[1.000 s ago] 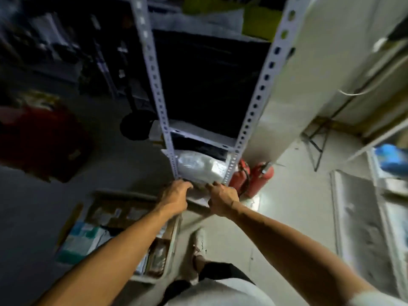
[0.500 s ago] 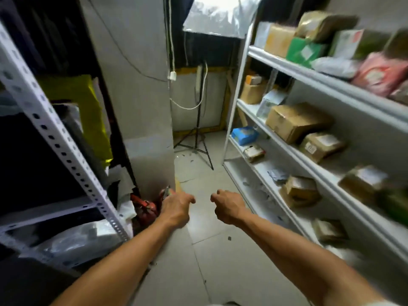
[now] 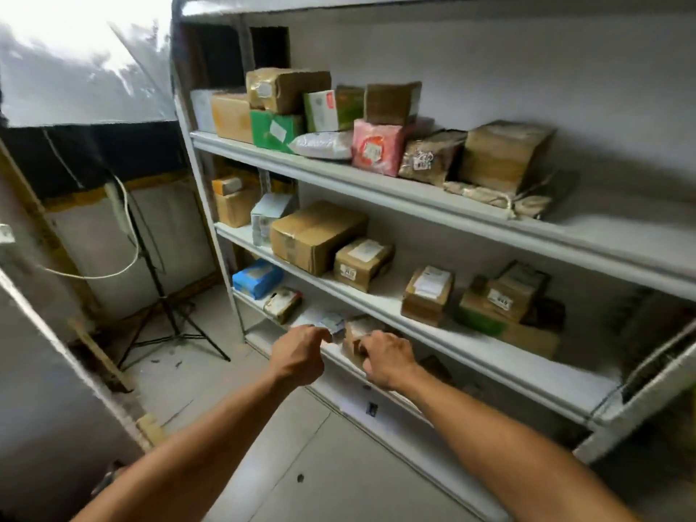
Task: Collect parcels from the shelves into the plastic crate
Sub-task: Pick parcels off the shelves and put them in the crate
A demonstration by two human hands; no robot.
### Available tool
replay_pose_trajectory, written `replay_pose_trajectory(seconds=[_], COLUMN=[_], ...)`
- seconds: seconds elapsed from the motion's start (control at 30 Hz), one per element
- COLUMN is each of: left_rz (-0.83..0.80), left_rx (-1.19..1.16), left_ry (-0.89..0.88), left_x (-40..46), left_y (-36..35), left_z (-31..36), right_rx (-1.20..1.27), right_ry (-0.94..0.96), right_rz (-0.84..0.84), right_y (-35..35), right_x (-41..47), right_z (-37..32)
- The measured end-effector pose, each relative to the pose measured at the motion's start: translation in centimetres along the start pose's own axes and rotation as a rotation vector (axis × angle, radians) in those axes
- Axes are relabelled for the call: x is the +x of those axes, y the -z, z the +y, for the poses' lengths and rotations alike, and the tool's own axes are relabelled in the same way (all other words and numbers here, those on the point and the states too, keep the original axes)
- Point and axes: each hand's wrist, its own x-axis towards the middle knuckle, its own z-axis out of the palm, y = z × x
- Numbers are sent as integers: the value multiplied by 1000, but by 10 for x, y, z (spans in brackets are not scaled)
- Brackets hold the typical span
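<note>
Parcels fill the white shelves (image 3: pixel 376 190) on the right. On the third shelf down, a small brown parcel (image 3: pixel 357 333) lies just ahead of the right hand (image 3: pixel 388 357); that hand's fingers are curled, but whether they have hold of the parcel cannot be told. The left hand (image 3: pixel 297 356) hovers beside it with fingers curled, holding nothing, near a flat pale packet (image 3: pixel 327 322). Further left on that shelf lie a blue packet (image 3: pixel 258 277) and a taped box (image 3: pixel 282 303). The shelf above carries a large cardboard box (image 3: pixel 316 235) and smaller labelled boxes; the top shelf holds a green box (image 3: pixel 275 131), a pink packet (image 3: pixel 376 146) and brown parcels. The labels are too blurred to read. A light stand (image 3: pixel 169 318) stands on the floor at left.
</note>
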Motion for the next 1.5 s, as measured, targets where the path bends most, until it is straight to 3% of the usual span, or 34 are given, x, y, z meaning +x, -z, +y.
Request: replay_pose_trajectory(seconds=[0.3, 0.47, 0.6, 0.83, 1.03, 1.13, 1.5], left_rz=[-211, -284, -308, -396, -623, -701, -811], left_rx=[35, -173, -548, -764, -1158, -1148, -1008], left_ry=[-219, -259, -132, 4, 165, 218, 274], left_x=[84, 139, 188, 282, 341, 361, 376], left_y=[-55, -79, -79, -90, -105, -114, -138], left_z=[88, 97, 100, 104, 119, 118, 107], right_rx=[223, 364, 494, 874, 1193, 1323, 1322], right_ry=[-357, -523, -674, -847, -930, -986, -1107], right_rz=[14, -31, 34, 21, 61, 157, 371], right_y=[-31, -35, -28, -13, -13, -26, -56], right_x=[-26, -3, 42, 126, 163, 172, 165], right_z=[99, 139, 163, 190, 210, 217, 217])
